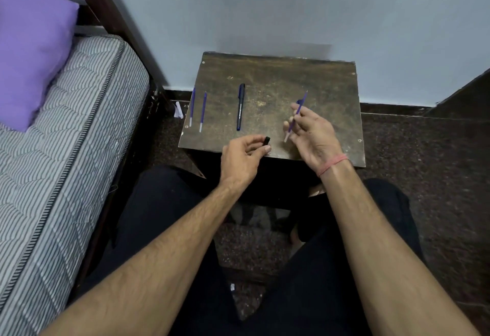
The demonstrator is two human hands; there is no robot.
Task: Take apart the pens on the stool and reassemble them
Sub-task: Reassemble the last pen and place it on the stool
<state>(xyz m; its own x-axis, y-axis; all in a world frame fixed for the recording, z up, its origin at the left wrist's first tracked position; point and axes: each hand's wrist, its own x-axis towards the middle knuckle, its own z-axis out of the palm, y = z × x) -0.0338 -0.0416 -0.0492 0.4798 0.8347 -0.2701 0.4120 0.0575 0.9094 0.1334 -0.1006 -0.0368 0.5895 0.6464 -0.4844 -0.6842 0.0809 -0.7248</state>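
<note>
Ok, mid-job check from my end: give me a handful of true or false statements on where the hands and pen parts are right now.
1. The right hand holds a thin blue refill. True.
2. The left hand is empty. False: it pinches a short black pen piece at its fingertips.
3. A dark capped pen lies on the stool, in no hand. True.
4. The stool's left edge is bare. False: two loose blue refills lie there, side by side.
5. The capped pen lies across the two loose refills. False: it lies apart from them, to their right.
</note>
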